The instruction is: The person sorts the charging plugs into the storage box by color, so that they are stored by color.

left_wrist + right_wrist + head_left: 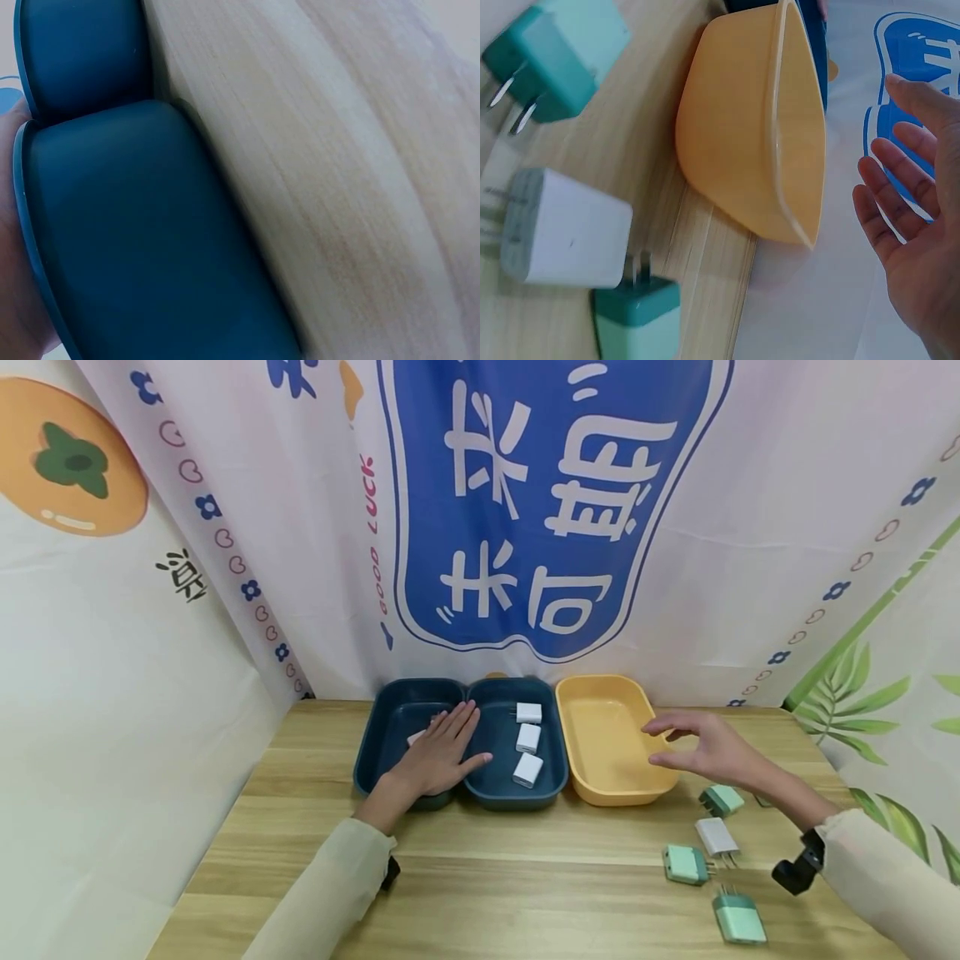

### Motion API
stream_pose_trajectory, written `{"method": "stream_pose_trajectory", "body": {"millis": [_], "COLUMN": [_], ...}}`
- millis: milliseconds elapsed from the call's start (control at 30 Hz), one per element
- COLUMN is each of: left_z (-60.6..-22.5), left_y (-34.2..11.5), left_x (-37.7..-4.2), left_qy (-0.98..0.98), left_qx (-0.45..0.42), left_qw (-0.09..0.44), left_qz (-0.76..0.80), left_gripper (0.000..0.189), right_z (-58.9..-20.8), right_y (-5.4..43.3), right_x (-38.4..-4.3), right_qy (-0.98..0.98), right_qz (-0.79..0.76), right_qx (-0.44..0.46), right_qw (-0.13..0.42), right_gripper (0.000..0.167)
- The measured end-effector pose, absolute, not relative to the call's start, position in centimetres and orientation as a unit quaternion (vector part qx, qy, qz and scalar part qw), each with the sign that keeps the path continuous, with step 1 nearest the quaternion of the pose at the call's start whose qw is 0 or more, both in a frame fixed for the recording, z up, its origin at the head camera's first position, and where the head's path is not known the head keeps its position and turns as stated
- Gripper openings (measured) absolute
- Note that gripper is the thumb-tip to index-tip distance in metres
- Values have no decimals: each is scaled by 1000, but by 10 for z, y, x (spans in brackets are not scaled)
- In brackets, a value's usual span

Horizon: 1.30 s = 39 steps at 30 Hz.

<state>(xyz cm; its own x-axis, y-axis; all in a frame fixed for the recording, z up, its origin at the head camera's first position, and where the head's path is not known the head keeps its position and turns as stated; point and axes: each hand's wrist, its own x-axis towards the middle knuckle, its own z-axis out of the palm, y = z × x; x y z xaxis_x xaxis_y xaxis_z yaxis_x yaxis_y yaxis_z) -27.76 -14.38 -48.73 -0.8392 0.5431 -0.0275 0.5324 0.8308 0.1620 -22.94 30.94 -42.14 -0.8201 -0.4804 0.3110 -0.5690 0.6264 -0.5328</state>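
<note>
My left hand (438,756) lies palm down over the left dark blue tray (365,768), fingers straight and thumb spread toward the middle dark blue tray (487,785). Under it a pale pinkish item (415,737) shows partly; the rest is hidden. Three white charger plugs (528,739) form a column in the middle tray. My right hand (705,747) hovers by the right rim of the yellow tray (607,735), fingers loosely bent and apart, holding nothing. In the right wrist view its palm and spread fingers show beside the yellow tray.
Right of the trays, on the wooden table (465,893), lie several chargers: a white charger (717,837) and green ones, among them a green charger (739,918) near the front. A dark-edged item by the right forearm is mostly covered. A printed curtain (322,568) hangs behind the trays.
</note>
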Motion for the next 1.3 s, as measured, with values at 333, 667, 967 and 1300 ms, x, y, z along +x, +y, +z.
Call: {"method": "stream_pose_trajectory", "body": {"millis": [333, 667, 967, 1300], "left_z": [-489, -489, -489, -488], "left_y": [-144, -143, -143, -143], "left_x": [-278, -278, -279, -279], "left_qy": [957, 957, 957, 958], "left_qx": [280, 281, 280, 276], "left_qw": [32, 27, 30, 35], "left_qz": [68, 65, 67, 70], "left_gripper": [91, 91, 92, 92], "right_z": [-427, -437, -445, -451], "right_y": [333, 357, 371, 385], "right_x": [-217, -205, -192, -182], "right_qy": [-899, -892, -894, -894], "right_qz": [313, 319, 322, 311], "right_qx": [296, 317, 313, 320], "right_qw": [78, 46, 10, -49], "right_gripper": [36, 34, 39, 38]}}
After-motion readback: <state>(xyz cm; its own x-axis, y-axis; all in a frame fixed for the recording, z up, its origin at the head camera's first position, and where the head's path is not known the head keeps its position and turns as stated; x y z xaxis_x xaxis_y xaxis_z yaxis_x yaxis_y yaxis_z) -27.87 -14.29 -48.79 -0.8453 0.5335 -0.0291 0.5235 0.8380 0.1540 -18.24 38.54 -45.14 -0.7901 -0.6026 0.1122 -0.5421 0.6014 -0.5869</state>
